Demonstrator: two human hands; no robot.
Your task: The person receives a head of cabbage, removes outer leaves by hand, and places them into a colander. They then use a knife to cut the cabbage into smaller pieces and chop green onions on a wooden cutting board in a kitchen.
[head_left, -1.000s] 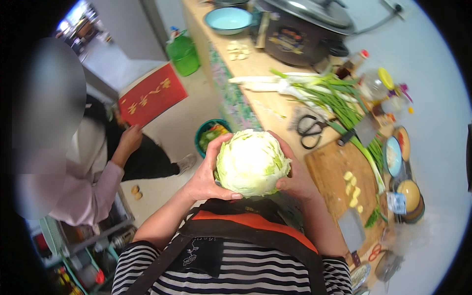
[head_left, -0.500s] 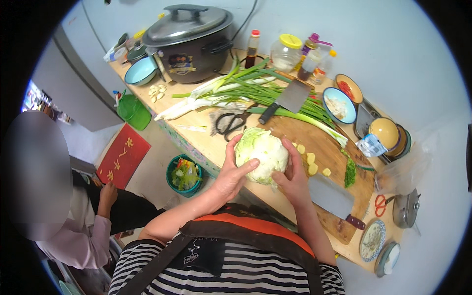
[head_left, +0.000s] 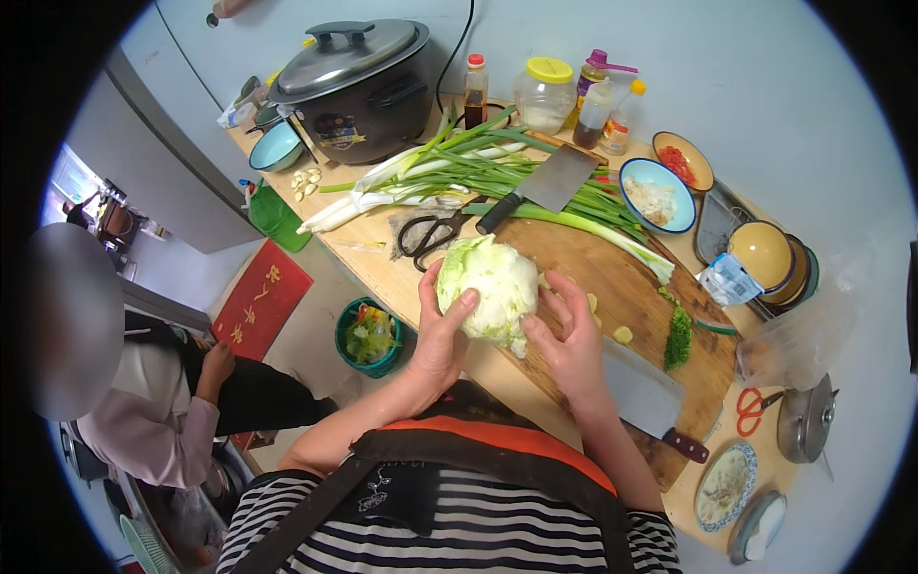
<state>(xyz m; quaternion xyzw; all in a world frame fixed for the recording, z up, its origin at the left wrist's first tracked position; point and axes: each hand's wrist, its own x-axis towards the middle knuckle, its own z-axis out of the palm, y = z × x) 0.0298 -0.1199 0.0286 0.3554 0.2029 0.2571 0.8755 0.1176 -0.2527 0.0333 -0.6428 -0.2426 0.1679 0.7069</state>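
Round pale-green cabbage (head_left: 495, 289) held over the brown wooden chopping board (head_left: 574, 251) at its left edge
The left hand (head_left: 438, 337) curls its fingers round it; the right hand's fingers (head_left: 579, 298) sit half open at its right side, grip unclear; a palm cupped underneath should steady it

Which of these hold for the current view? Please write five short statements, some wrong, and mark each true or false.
1. The left grip holds the pale leafy head. True.
2. The leafy head lies in the teal bin. False: it is in hand; the bin holds leafy scraps.
3. The black-handled cleaver lies across the green stalks. True.
4. The big cooker stands uncovered. False: its lid is on the cooker.
5. The red-capped bottle stands left of the yellow-lidded jar. True.
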